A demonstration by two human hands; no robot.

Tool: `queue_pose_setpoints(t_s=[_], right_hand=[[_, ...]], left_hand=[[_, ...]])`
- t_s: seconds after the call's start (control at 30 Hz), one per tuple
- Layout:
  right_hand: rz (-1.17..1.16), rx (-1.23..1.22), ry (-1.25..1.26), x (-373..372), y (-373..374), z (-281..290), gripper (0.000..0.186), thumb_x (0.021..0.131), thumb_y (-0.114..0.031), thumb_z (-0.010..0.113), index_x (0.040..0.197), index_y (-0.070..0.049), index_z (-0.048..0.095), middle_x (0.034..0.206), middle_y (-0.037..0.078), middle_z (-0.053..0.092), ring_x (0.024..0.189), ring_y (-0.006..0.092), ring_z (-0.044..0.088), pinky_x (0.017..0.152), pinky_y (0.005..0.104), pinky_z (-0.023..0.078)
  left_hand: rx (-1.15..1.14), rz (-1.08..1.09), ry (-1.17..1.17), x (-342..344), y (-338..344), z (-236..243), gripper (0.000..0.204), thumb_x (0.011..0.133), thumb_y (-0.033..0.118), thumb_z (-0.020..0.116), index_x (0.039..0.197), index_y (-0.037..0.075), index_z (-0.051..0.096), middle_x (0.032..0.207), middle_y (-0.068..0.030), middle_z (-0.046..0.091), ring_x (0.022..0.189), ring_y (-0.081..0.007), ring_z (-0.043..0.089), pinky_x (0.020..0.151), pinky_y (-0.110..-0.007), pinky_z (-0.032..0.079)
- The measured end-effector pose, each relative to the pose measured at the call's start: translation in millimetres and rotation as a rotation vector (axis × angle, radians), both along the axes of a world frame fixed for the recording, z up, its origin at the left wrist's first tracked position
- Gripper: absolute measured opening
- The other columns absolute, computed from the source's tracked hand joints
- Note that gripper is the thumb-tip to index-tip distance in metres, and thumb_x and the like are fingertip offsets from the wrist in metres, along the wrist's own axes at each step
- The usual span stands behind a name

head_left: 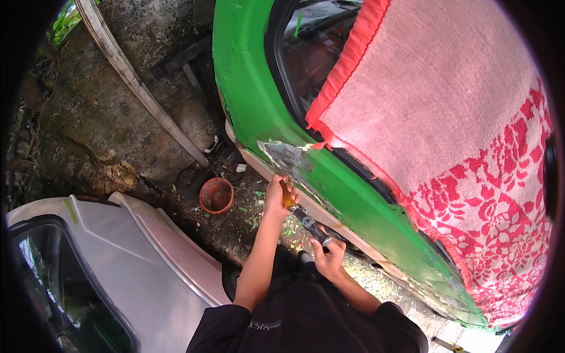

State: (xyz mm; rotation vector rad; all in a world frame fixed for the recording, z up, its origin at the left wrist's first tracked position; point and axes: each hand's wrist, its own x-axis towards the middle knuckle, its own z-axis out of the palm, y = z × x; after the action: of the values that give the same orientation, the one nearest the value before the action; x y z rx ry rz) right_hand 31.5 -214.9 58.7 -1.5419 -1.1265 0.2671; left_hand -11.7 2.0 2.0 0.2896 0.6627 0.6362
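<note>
My left hand (pixel 275 196) is closed around the amber handle (pixel 288 199) of a tool held against the lower part of a green car body (pixel 247 94), near a scraped patch (pixel 282 156) of grey surface with ragged paint edges. My right hand (pixel 328 257) grips a dark hammer (pixel 310 225), its head close to the end of the amber handle; whether they touch I cannot tell. The tool's working tip is partly hidden by my fingers.
A pink floral towel (pixel 429 100) drapes over the green car's window (pixel 303 53). A silver car (pixel 129 247) stands lower left. On the rough ground (pixel 100 135) are a terracotta pot (pixel 216 195), paint flakes and a long curved strip (pixel 141 88).
</note>
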Motion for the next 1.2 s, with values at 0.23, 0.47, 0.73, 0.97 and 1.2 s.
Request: queue_pose_setpoints(t_s=[0.23, 0.47, 0.73, 0.97, 1.2], right_hand=[[-0.017, -0.028, 0.037, 5.4, -4.2, -6.7, 0.028, 0.089, 0.002, 0.068, 0.116, 0.008, 0.067, 0.078, 0.013, 0.069, 0.058, 0.0113, 0.058, 0.056, 0.0263, 0.048], [-0.004, -0.021, 0.060, 5.2, 2.1, -4.3, 0.025, 0.089, 0.002, 0.069, 0.113, 0.007, 0.068, 0.080, 0.014, 0.069, 0.058, 0.0115, 0.057, 0.056, 0.0264, 0.048], [0.066, 0.060, -0.030, 6.6, 11.7, -17.2, 0.026, 0.087, 0.001, 0.068, 0.113, 0.005, 0.069, 0.073, 0.012, 0.064, 0.055, 0.0139, 0.055, 0.053, 0.0263, 0.046], [0.125, 0.435, -0.254, 15.0, 17.4, 13.8, 0.029, 0.081, -0.001, 0.068, 0.110, 0.005, 0.070, 0.073, 0.012, 0.064, 0.052, 0.0183, 0.060, 0.045, 0.0303, 0.044], [0.102, -0.015, -0.140, 6.9, 32.3, -19.3, 0.039, 0.084, 0.009, 0.062, 0.122, -0.001, 0.066, 0.068, 0.014, 0.057, 0.049, 0.0224, 0.052, 0.048, 0.0366, 0.045]], left_hand=[[-0.003, 0.029, 0.025, -1.9, 11.6, -4.4, 0.017, 0.095, 0.027, 0.045, 0.084, 0.013, 0.044, 0.058, -0.0002, 0.038, 0.042, -0.0161, 0.040, 0.038, -0.034, 0.037], [0.015, -0.033, -0.016, -10.6, 3.2, -0.9, 0.018, 0.096, 0.027, 0.043, 0.084, 0.014, 0.044, 0.058, -0.0008, 0.038, 0.042, -0.0170, 0.041, 0.040, -0.035, 0.038], [-0.035, -0.005, -0.119, -4.2, 10.4, 1.6, 0.017, 0.096, 0.024, 0.041, 0.083, 0.013, 0.043, 0.060, -0.0003, 0.039, 0.045, -0.0154, 0.042, 0.040, -0.035, 0.038], [-0.144, 0.006, -0.228, -3.2, 18.9, -0.1, 0.019, 0.097, 0.023, 0.039, 0.083, 0.012, 0.043, 0.062, -0.0002, 0.041, 0.047, -0.0150, 0.042, 0.042, -0.033, 0.039], [-0.220, 0.077, -0.252, 4.3, 33.5, -22.5, 0.019, 0.096, 0.021, 0.042, 0.082, 0.009, 0.043, 0.063, -0.0021, 0.040, 0.051, -0.0158, 0.042, 0.045, -0.032, 0.038]])
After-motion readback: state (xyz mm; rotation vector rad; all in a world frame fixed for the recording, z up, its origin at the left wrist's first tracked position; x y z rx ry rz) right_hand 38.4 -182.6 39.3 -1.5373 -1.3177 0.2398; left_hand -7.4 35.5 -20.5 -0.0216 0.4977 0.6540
